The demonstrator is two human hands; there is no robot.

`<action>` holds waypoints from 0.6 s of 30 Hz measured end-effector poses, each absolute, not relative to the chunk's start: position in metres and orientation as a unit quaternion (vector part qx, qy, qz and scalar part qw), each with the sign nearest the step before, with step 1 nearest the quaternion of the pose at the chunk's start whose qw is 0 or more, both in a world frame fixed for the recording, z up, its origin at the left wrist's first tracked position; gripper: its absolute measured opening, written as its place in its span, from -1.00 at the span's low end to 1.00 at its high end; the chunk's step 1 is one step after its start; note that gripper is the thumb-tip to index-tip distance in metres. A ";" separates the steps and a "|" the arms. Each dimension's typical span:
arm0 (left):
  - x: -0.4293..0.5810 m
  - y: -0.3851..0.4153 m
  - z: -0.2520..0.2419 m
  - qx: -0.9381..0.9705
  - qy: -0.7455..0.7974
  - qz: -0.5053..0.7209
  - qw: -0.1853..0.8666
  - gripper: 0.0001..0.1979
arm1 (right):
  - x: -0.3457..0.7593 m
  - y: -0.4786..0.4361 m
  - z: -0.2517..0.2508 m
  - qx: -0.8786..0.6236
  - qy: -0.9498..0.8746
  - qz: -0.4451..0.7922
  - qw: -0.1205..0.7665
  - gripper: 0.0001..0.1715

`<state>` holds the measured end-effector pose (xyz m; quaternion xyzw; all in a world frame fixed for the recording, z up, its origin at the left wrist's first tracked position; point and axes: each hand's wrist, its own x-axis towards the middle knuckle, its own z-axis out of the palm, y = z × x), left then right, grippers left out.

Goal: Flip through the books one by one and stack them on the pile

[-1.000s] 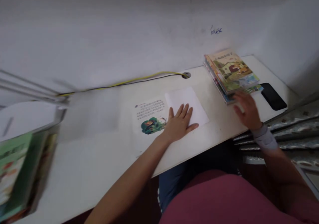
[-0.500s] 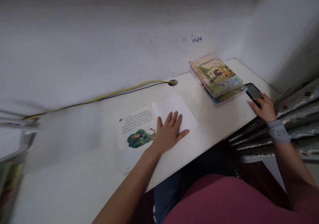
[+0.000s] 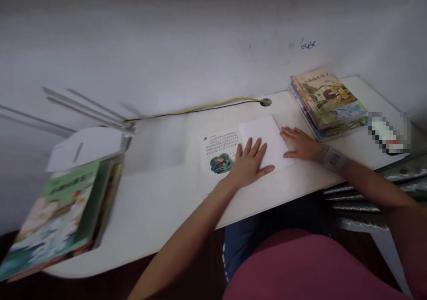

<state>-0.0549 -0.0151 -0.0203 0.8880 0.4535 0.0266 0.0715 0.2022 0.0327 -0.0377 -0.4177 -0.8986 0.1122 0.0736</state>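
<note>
An open picture book (image 3: 262, 128) lies on the white table (image 3: 167, 193), its left page printed with text and a green illustration, its right page plain white. My left hand (image 3: 251, 164) rests flat on the book near the middle fold, fingers spread. At the right edge of the white page is my right hand (image 3: 300, 144), fingers stretched out, a grey band (image 3: 333, 156) around its wrist. Neither hand grips anything. Part of the left page is hidden behind my left hand and forearm.
A stack of picture books (image 3: 328, 99) stands at the back right, with a pixelated phone (image 3: 388, 135) beside it. More books (image 3: 63, 215) lie at the left table end, near a white stand (image 3: 86, 148). Yellow and black cables (image 3: 213, 103) run along the wall into a hole.
My right hand has let go of the phone, leaving it by the stack, and has moved left to the book's right edge. The view has turned left, bringing the left books into sight.
</note>
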 end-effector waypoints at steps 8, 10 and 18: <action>-0.054 -0.011 -0.027 0.897 0.435 0.027 0.070 -0.16 | 0.206 0.030 -0.042 -0.416 -0.901 0.093 0.076 0.07; -0.053 -0.010 -0.026 0.899 0.431 0.023 0.069 -0.15 | 0.205 0.031 -0.042 -0.416 -0.901 0.095 0.075 0.09; -0.054 -0.011 -0.025 0.904 0.422 0.015 0.071 -0.16 | 0.204 0.031 -0.040 -0.415 -0.901 0.107 0.074 0.13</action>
